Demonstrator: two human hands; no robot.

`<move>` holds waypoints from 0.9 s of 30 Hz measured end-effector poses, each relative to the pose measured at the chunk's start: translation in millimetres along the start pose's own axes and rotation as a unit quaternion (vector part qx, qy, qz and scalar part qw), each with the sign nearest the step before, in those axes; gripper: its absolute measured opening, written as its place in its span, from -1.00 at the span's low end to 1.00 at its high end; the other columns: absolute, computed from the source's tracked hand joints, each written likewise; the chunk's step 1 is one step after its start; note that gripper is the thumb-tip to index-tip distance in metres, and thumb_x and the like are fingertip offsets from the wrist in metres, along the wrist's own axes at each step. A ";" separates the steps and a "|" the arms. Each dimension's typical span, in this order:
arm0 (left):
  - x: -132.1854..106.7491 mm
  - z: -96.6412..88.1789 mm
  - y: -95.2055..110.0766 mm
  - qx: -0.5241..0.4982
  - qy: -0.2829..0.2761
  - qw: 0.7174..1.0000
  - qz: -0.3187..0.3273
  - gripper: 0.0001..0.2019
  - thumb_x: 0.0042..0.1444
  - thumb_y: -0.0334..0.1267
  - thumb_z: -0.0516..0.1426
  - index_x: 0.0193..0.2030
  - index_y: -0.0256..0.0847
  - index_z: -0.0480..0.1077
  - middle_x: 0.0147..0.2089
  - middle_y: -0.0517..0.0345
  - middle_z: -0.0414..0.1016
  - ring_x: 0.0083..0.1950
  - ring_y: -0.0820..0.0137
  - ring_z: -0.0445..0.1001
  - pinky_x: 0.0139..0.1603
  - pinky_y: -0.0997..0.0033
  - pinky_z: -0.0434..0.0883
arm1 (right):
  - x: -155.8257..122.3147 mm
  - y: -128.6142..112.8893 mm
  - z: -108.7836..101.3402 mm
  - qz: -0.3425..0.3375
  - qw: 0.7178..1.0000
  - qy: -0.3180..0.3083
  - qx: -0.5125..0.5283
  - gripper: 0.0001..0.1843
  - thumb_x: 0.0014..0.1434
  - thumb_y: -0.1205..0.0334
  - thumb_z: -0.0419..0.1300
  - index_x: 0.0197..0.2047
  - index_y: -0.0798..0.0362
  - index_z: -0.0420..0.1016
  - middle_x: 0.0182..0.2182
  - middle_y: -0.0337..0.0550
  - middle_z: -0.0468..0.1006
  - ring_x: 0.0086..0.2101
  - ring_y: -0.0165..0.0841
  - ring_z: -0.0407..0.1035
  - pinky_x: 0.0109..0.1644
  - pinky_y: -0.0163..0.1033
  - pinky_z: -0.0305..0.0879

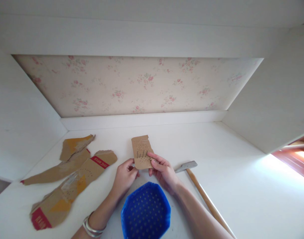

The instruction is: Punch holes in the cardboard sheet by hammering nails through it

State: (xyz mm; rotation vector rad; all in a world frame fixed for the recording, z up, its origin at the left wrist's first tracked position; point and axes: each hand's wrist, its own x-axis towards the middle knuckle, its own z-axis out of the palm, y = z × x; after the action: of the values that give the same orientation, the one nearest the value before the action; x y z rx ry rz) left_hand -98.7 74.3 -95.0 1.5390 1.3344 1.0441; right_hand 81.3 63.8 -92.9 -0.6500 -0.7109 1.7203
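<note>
A small piece of cardboard [141,144], full of punched holes, is held up between my two hands. Several nails [142,153] stand in a row on its face. My left hand [125,172] pinches the lower left edge. On the right side, my right hand [164,171] grips the cardboard, its index finger lying beside the nails; what the fingertips touch there is too small to tell. Just below the hands sits a blue plastic basket [147,212] with a perforated bottom. A hammer [199,186] with a wooden handle lies right of my right hand.
Torn cardboard pieces [92,169] with red print and yellow tape lie on the white surface [241,172] at left. White panels [261,89] enclose the surface on both sides, and floral wallpaper [147,89] covers the back. Something reddish [295,162] shows beyond the right edge.
</note>
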 end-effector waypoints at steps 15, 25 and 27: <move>-0.7 -1.7 5.0 -0.004 -0.012 1.000 0.025 -0.87 -0.08 -0.36 0.14 -0.44 -0.23 0.54 -0.48 0.17 0.57 -0.44 0.33 0.49 -0.33 0.43 0.44 | -1.9 0.9 -0.4 0.023 0.998 -0.039 -0.054 -0.61 0.09 0.21 0.40 0.01 0.05 0.61 -0.20 -0.11 0.63 -0.40 -0.43 0.41 -0.31 -0.29 0.31; -2.3 -1.9 9.5 -0.018 -0.015 1.000 0.017 -0.84 -0.10 -0.37 0.12 -0.41 -0.23 0.55 -0.47 0.16 0.58 -0.46 0.34 0.48 -0.34 0.43 0.45 | -2.5 0.4 -0.1 0.027 0.997 -0.039 -0.056 -0.61 0.08 0.20 0.41 0.01 0.02 0.62 -0.24 -0.14 0.64 -0.41 -0.44 0.40 -0.31 -0.29 0.29; -2.7 -2.1 10.9 -0.020 -0.016 1.000 0.014 -0.84 -0.10 -0.36 0.14 -0.39 -0.23 0.56 -0.44 0.14 0.60 -0.43 0.31 0.50 -0.34 0.42 0.46 | -2.5 0.7 -0.5 0.029 0.997 -0.039 -0.058 -0.60 0.08 0.19 0.41 0.01 0.03 0.61 -0.24 -0.15 0.64 -0.43 -0.44 0.40 -0.30 -0.29 0.30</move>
State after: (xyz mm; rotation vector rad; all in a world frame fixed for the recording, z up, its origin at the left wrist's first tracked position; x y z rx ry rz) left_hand -97.6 70.7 -84.1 1.5427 1.2672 1.0528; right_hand 81.8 61.3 -93.7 -0.6921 -0.8582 1.7749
